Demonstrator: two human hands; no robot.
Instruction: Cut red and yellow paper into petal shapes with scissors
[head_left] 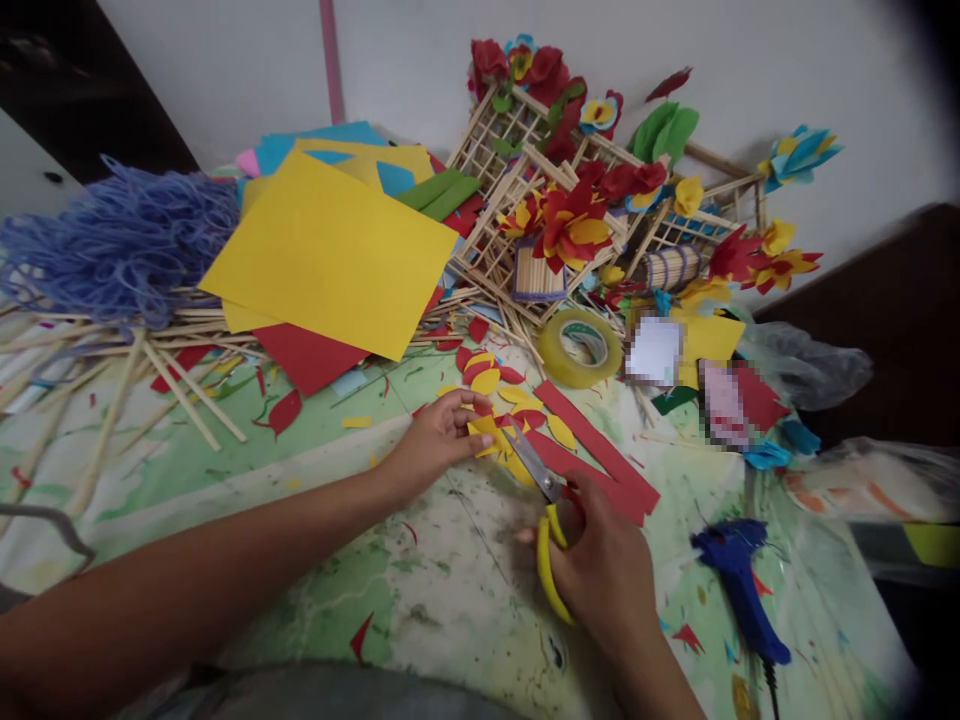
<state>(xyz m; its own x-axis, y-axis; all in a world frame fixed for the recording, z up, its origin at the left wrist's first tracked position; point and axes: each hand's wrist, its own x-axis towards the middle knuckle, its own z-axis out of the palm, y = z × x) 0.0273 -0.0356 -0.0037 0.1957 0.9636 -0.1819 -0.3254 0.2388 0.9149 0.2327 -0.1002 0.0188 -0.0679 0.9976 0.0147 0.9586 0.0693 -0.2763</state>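
Note:
Near the middle of the table, my left hand pinches a small yellow paper piece between thumb and fingers. My right hand is wrapped round the yellow handles of the scissors. The scissor blades point up and left, with their tips at the yellow piece's right edge. Beyond and beside the hands lie yellow and red leaf-shaped cutouts. Two red paper strips lie to the right of the blades.
A blue glue gun lies at the right. Behind are a tape roll, stick frames with paper flowers, large yellow sheets and a blue yarn heap. Wooden sticks spread over the left side.

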